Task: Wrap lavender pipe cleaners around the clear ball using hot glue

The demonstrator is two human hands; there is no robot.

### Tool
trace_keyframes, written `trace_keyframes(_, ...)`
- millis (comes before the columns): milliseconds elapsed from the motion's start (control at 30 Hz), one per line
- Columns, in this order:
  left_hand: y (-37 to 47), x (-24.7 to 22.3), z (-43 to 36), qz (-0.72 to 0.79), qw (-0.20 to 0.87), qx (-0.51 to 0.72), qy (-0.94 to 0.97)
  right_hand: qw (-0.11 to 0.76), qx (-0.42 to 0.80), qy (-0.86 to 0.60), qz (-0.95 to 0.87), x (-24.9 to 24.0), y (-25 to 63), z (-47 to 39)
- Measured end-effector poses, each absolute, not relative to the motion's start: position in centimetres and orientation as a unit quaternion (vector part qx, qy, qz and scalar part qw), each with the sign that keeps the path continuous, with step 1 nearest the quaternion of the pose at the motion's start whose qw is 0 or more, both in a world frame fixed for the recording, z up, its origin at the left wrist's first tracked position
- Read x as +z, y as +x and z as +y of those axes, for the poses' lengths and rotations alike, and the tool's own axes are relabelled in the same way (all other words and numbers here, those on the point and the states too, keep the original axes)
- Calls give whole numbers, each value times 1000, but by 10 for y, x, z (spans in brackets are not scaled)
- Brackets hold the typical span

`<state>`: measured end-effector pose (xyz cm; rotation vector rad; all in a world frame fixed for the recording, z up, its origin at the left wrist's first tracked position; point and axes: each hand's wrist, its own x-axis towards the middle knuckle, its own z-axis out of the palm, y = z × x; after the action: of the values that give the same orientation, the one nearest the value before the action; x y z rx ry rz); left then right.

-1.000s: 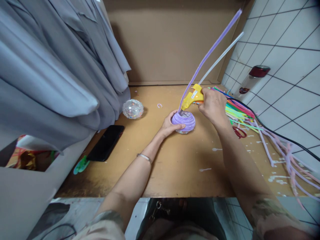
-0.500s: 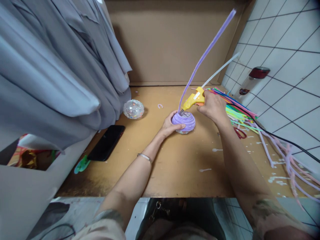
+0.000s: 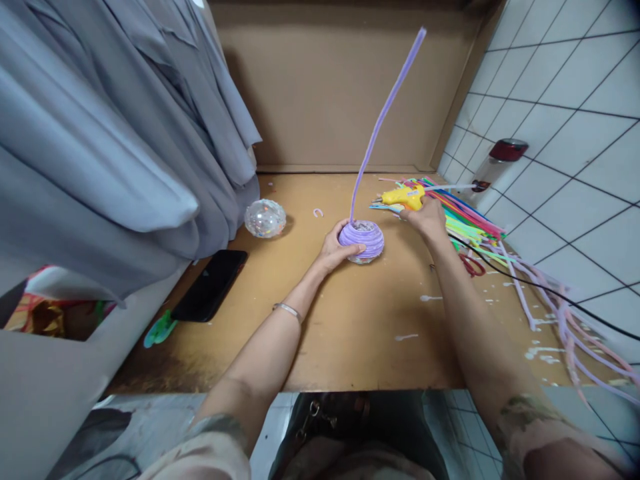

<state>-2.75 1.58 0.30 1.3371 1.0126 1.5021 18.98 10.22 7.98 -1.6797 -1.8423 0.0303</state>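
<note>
apparently mid-winding, the left hand (image 3: 332, 252) grasps the purple-wrapped ball (image 3: 371, 239), the right hand (image 3: 429, 219) grips the glue gun (image 3: 406, 195), and bending the loose pipe cleaner (image 3: 375, 133) would call for freed fingers.

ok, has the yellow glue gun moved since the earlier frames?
Yes. Judged against the small pink curl, the yellow glue gun has shifted right; its nozzle has left the opening of the purple-wrapped ball and now points left.
</note>
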Motion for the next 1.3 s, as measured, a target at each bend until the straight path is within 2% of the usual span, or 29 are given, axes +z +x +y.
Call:
trace_keyframes(167, -28, 1, 16, 417, 418, 604, 535, 291, -9, -752, -591, 50, 207, 89)
trace_keyframes(400, -30, 5, 15, 427, 381, 611, 547, 239, -6, -743, -625, 30, 203, 80)
trace_keyframes(667, -28, 3, 17, 437, 356, 613, 554, 195, -73, -744, -634, 30, 200, 72)
trace_keyframes(800, -26, 4, 16, 440, 347, 614, 555, 266, -78, -663, -695, 44, 191, 69)
trace_keyframes(967, -24, 8, 12, 461, 319, 609, 561, 426, 132, -425, -787, 69, 162, 58)
trace_keyframes(1067, -21, 11, 8, 477, 304, 600, 565, 486, 184, -318, -793, 82, 143, 39)
trace_keyframes(1300, -20, 14, 6, 469, 294, 601, 576, 540, 242, -345, -729, 83, 131, 23)
